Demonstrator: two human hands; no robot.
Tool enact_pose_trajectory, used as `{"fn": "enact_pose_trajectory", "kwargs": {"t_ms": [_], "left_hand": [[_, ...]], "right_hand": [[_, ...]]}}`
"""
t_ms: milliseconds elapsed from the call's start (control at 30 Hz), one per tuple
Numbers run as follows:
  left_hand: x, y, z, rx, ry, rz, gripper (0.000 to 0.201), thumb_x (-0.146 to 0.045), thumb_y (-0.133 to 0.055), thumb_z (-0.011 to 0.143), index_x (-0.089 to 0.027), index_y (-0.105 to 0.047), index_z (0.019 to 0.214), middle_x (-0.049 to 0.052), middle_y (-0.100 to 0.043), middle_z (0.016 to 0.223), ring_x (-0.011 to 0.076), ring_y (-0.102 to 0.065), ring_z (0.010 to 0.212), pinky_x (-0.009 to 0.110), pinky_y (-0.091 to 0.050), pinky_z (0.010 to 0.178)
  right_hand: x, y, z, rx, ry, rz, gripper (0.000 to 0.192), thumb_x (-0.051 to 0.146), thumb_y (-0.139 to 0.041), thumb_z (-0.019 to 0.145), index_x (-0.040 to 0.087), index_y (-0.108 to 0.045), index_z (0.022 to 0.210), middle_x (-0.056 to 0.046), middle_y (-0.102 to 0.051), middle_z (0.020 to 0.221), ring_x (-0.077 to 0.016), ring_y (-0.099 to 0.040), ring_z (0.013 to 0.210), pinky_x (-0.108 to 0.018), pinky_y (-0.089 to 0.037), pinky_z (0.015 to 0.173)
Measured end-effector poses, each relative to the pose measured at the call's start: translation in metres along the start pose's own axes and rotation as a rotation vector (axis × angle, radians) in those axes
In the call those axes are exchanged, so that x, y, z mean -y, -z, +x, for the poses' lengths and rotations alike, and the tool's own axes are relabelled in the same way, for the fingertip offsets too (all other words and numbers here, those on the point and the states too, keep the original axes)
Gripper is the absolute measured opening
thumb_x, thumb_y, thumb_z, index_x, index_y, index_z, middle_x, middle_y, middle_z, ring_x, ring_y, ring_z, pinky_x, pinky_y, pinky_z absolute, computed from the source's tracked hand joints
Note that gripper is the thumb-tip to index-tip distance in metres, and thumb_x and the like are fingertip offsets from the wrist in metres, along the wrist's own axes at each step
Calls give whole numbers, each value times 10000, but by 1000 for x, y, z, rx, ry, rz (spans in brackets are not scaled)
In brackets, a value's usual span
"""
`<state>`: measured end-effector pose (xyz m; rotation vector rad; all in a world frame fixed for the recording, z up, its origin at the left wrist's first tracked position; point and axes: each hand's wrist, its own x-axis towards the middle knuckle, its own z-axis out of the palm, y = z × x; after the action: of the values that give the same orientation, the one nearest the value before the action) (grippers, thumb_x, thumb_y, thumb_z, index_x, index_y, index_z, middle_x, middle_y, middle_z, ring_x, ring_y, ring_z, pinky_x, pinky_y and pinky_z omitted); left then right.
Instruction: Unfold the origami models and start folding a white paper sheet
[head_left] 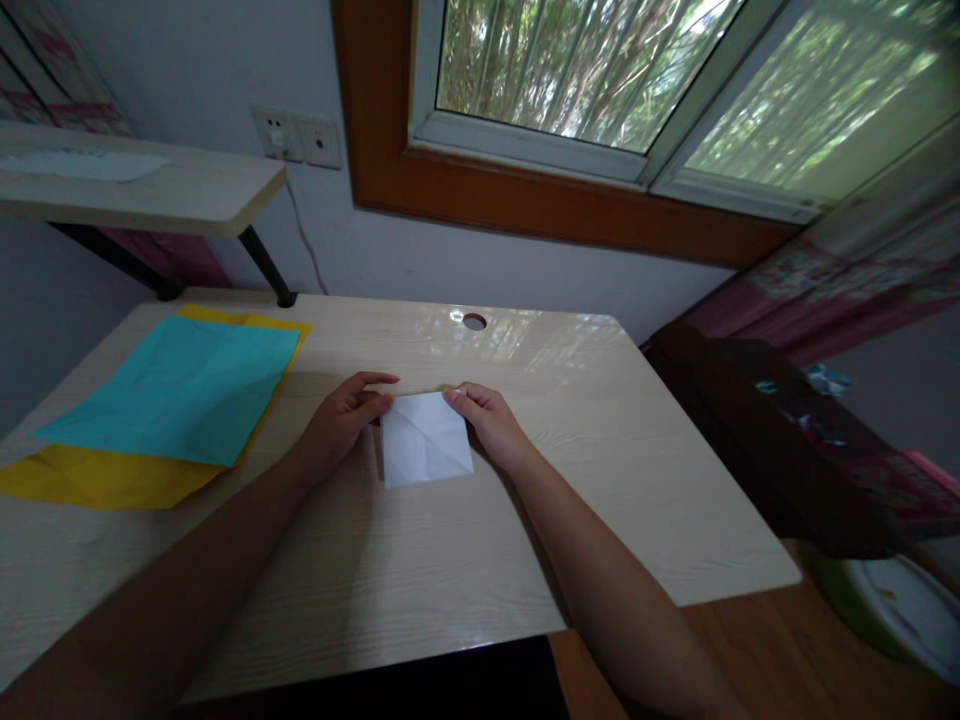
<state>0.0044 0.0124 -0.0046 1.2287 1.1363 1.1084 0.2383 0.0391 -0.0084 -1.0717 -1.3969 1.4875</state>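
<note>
Between both hands | white paper [426,440] | left hand [341,415], right hand [487,420] grip pinching top corners

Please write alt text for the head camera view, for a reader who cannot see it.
Two bare hands, the left hand and the right hand, press the top corners of a small folded white paper flat on a light wooden desk. To the left lies a teal paper sheet on top of a yellow sheet, below a window.
</note>
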Motion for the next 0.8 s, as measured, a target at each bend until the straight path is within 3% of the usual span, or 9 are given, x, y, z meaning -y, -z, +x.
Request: {"fn": "enact_pose_trajectory", "kwargs": {"t_ms": [200,367,567,667,800], "left_hand": [[2,2,3,-29,-8,6,359,-460,-755,807,-179,-679,1018,26,-714,830,162,-657,733,285,-540,703],[5,3,4,-6,-30,42,421,-513,-779,766,-179,-683,1004,35,-720,802,174,-668,696,316,-565,691],[7,2,5,1,-73,80,450,-518,-770,774,-183,-667,1056,12,-692,747,166,-660,672,303,-552,676],[5,1,5,-47,-84,80,483,-516,-771,769,-182,-645,1094,5,-686,750,164,-655,687,294,-543,678],[3,0,5,-128,-78,75,485,-499,-789,747,-175,-644,1078,10,-698,771,169,-654,723,284,-526,689]], "right_hand": [[-5,6,2,-43,7,35,435,597,-704,791,197,-562,701,42,-468,648,-106,-392,586,-248,-300,544],[-2,5,1,-92,-5,-2,421,599,-711,778,209,-556,738,43,-474,650,-109,-396,569,-246,-303,519],[1,0,-2,-74,178,-77,433,454,-760,797,257,-607,1151,21,-586,831,-140,-524,715,-253,-405,621],[1,2,-3,17,265,-199,281,419,-723,857,239,-678,1069,-33,-650,990,-168,-583,869,-286,-447,740],[2,3,-3,75,334,-316,206,422,-711,876,222,-722,924,-42,-652,939,-169,-581,844,-293,-437,736]]}}
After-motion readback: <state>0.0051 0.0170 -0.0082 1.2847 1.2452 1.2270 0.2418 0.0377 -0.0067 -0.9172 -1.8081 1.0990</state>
